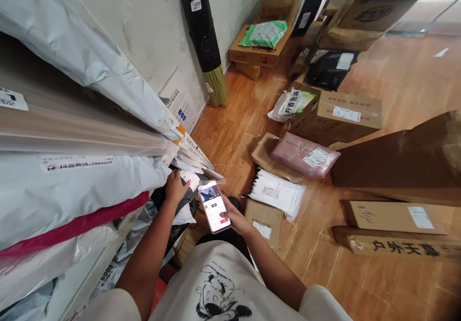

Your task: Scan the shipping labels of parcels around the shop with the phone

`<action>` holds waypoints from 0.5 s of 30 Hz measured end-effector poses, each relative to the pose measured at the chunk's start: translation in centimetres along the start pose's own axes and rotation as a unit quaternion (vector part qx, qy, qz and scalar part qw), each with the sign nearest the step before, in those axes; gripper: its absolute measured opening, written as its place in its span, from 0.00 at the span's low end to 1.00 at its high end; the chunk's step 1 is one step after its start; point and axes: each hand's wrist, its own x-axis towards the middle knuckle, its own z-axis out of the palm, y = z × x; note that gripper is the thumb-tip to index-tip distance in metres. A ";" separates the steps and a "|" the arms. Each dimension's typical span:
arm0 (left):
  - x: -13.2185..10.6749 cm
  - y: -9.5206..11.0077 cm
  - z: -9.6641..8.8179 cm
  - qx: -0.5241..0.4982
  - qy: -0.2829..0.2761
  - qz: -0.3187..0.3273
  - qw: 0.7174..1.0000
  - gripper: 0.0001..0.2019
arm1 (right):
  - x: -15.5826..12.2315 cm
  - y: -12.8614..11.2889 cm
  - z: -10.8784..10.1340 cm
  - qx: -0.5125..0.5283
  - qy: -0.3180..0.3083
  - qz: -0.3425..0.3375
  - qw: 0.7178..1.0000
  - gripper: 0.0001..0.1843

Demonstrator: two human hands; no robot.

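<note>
My right hand [235, 217] holds a smartphone [212, 222] upright in front of my lap, its thumb over the lower right of the lit screen. On the screen are a picture at the top and a red button near the bottom. My left hand [175, 189] is closed on a dark grey plastic parcel [186, 197], with its thumb beside the white shipping label [190, 179]. The fingers are partly hidden. Below that parcel lie further bags and a cardboard box [185, 244], partly covered by my arm and legs.
Large wrapped parcels [72, 181] lean close on my left. A long black roll [203, 32] stands against the wall. Across the wooden floor lie a white parcel [277, 191], a pink parcel [302, 154], a cardboard box [342, 117] and long cartons [392, 215].
</note>
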 end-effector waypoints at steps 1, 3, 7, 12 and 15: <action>-0.1 -0.3 0.2 0.004 -0.010 0.002 1.000 0.30 | 0.5 0.0 -0.1 -0.007 -0.008 0.006 1.000 0.38; -0.6 -1.3 0.5 0.021 -0.024 0.011 0.999 0.32 | 1.7 -0.1 -0.2 -0.023 -0.026 0.020 0.999 0.37; -2.0 -3.2 1.1 0.042 -0.023 0.015 0.999 0.32 | 4.4 -0.2 0.2 -0.045 -0.061 0.044 0.996 0.34; -2.3 -4.3 1.8 0.025 0.008 0.038 0.999 0.29 | 7.4 0.3 1.5 -0.062 -0.096 0.055 0.992 0.29; -2.2 -4.5 1.9 0.018 0.014 0.045 0.999 0.27 | 8.1 0.7 1.8 -0.064 -0.104 0.059 0.991 0.31</action>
